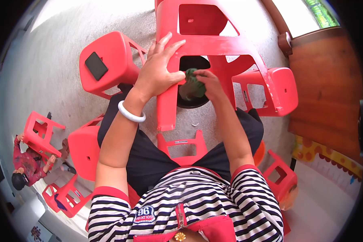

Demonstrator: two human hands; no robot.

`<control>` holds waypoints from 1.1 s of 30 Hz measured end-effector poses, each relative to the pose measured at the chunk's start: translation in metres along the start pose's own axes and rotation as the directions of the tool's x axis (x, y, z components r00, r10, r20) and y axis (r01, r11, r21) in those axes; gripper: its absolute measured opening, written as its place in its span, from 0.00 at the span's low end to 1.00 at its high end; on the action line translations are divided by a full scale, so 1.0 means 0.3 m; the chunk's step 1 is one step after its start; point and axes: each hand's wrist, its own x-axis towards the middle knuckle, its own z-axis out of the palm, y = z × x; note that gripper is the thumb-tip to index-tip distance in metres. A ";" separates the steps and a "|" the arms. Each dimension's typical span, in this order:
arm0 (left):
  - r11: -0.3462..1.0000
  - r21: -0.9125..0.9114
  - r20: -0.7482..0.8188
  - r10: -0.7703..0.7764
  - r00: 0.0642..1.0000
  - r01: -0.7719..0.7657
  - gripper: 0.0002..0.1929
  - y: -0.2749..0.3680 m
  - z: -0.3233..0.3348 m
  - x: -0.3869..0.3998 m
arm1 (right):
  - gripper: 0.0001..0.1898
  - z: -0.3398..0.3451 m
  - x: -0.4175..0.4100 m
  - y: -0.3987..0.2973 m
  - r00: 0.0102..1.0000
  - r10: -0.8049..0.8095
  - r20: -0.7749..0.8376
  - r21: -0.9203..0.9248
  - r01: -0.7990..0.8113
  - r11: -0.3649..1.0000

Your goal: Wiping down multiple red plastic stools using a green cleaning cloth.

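Observation:
A red plastic stool [205, 45] lies tipped in front of me, its legs and openings facing me. My left hand [161, 68] is spread over the edge of one of its legs, steadying or pressing on it, with a pale bangle on the wrist. My right hand [210, 83] pinches a dark green cloth [193, 86] with its fingertips, inside the opening between the stool's legs. Behind and below the cloth is a round black basin or bucket [190, 104], partly hidden by the stool; its contents cannot be told.
A black smartphone [96, 66] lies on a red stool [116, 45] at upper left. Other red stools stand at the right [282, 90], left [84, 152] and lower right [279, 178]. At far left a person [28, 166] handles another red stool [40, 136]. A wooden door [323, 90] is at right.

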 end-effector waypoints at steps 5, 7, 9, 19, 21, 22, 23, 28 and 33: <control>0.999 -0.038 -0.004 0.001 1.000 -0.001 0.40 -0.004 0.018 0.013 | 0.12 -0.015 -0.037 -0.207 0.986 -0.159 -0.050 0.427 0.165 0.889; 0.999 -0.031 -0.003 0.012 1.000 -0.012 0.40 -0.001 0.027 0.018 | 0.14 -0.056 -0.001 -0.218 0.922 -0.247 -0.298 0.500 0.372 0.782; 0.999 -0.038 -0.008 0.007 1.000 -0.007 0.40 -0.009 0.020 0.011 | 0.15 -0.071 0.012 -0.225 0.920 -0.255 -0.297 0.503 0.377 0.778; 1.000 -0.027 0.001 -0.005 1.000 0.005 0.41 -0.021 0.022 0.019 | 0.13 -0.095 0.142 -0.307 0.979 -0.186 -0.090 0.972 0.127 0.198; 0.999 -0.030 0.003 -0.011 1.000 0.011 0.41 -0.018 0.019 0.021 | 0.13 -0.087 0.168 -0.318 0.947 -0.171 -0.274 0.869 0.320 0.378; 0.999 -0.031 0.002 -0.011 1.000 0.011 0.41 -0.016 0.018 0.023 | 0.13 -0.092 0.185 -0.312 0.920 -0.218 -0.326 0.781 0.392 0.487; 0.999 -0.031 0.006 -0.010 1.000 0.010 0.41 -0.015 0.015 0.023 | 0.12 -0.097 0.197 -0.300 0.890 -0.270 -0.368 0.673 0.455 0.583; 0.998 -0.057 0.010 0.014 1.000 -0.013 0.41 0.011 0.023 0.041 | 0.15 -0.268 0.205 -0.127 0.665 -0.717 -0.210 -0.675 0.431 0.598; 0.997 -0.063 0.013 -0.031 0.999 0.032 0.41 -0.013 0.014 0.010 | 0.46 -0.073 0.083 0.126 0.839 -0.389 -0.379 -0.914 -0.405 0.018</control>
